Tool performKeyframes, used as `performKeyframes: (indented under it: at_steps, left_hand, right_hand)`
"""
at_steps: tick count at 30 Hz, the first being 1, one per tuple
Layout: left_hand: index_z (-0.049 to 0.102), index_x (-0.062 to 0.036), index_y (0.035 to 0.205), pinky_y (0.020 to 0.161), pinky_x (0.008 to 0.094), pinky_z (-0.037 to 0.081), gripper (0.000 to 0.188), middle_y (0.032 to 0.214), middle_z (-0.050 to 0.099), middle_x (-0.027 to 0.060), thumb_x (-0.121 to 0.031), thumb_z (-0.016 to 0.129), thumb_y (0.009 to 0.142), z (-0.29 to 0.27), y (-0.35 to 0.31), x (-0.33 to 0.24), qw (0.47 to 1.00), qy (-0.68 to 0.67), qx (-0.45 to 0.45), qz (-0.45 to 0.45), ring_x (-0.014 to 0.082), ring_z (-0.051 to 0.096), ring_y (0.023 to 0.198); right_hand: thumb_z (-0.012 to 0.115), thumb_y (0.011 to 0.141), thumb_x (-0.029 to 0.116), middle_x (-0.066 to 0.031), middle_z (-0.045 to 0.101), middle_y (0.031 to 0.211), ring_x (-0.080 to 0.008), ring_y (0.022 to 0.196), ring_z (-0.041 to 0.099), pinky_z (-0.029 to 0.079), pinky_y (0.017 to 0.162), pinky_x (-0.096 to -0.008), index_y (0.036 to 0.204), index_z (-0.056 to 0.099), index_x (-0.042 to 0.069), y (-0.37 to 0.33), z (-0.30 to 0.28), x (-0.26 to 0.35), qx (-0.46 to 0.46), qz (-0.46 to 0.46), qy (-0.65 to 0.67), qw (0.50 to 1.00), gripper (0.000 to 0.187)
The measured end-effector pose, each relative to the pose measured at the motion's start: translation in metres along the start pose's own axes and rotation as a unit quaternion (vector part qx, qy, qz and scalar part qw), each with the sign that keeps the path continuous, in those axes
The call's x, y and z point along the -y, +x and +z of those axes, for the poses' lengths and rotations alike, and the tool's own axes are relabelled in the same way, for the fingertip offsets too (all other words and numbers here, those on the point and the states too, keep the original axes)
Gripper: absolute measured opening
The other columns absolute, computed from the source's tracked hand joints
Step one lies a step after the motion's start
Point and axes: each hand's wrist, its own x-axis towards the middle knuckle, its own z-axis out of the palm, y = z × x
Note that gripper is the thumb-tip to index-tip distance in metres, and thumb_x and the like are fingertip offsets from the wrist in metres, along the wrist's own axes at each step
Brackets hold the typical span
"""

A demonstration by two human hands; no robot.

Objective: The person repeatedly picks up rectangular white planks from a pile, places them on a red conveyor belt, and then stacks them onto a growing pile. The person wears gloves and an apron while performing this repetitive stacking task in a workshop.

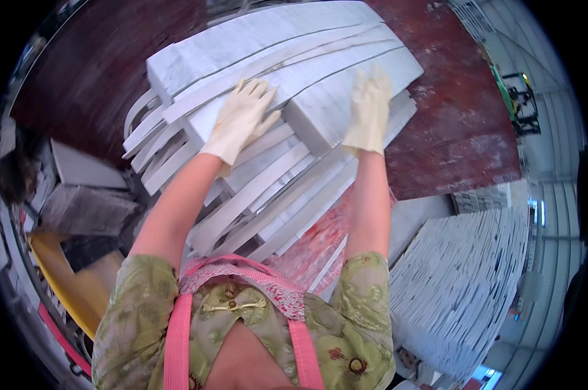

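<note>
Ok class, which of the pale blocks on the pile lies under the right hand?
The thick block right of the left hand, with its broad end exposed between the two hands. The right hand is over this one; the left is over others.

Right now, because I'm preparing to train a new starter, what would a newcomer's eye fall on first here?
Most likely the heap of pale grey, stone-like blocks and long strips at upper centre, with a dark red, scuffed surface showing on either side. Next, the left hand and right hand, both in cream gloves, laid over the heap. Then the tall stack of thin, whitish sheets at lower right.
</note>
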Motion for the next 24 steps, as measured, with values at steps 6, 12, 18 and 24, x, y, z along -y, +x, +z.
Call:
performKeyframes:
  at_steps: [6,12,18,24]
  left_hand:
    - [0.063,0.0025,0.124,0.111,0.0481,0.037,0.045,0.123,0.061,0.0221,-0.028,0.065,0.091,0.010,0.008,-0.004,1.000,-0.015,-0.005,0.014,0.0387,0.054,0.121]
    - [0.059,0.0027,0.131,0.115,0.0485,0.033,0.050,0.135,0.058,0.0226,-0.030,0.063,0.093,0.007,0.007,-0.008,1.000,0.012,0.019,0.003,0.0377,0.048,0.131]
    - [0.058,0.0029,0.134,0.118,0.0487,0.030,0.053,0.138,0.056,0.0233,-0.032,0.062,0.094,0.011,0.002,-0.002,1.000,0.014,0.026,-0.009,0.0380,0.047,0.134]
    - [0.058,0.0018,0.135,0.118,0.0509,0.029,0.052,0.139,0.055,0.0237,-0.031,0.060,0.095,0.009,-0.004,-0.005,0.999,0.010,0.050,-0.003,0.0386,0.047,0.134]
  right_hand:
    - [0.036,0.100,0.057,-0.0190,0.039,0.158,-0.0325,0.149,0.029,0.011,0.125,-0.0452,0.150,0.041,-0.003,-0.036,0.098,-0.012,0.041,0.113,-0.052,0.991,0.078]
    - [0.038,0.100,0.052,-0.0217,0.037,0.158,-0.0321,0.151,0.027,0.012,0.125,-0.0460,0.148,0.042,-0.006,-0.034,0.080,-0.002,0.061,0.118,-0.038,0.990,0.075]
    - [0.038,0.102,0.044,-0.0258,0.041,0.154,-0.0342,0.147,0.033,0.015,0.124,-0.0484,0.147,0.041,-0.009,-0.055,0.049,0.027,-0.052,0.013,-0.034,0.998,0.070]
    - [0.040,0.103,0.041,-0.0242,0.044,0.152,-0.0331,0.146,0.035,0.016,0.124,-0.0469,0.145,0.045,-0.008,-0.101,0.064,0.023,0.013,0.056,-0.067,0.996,0.065]
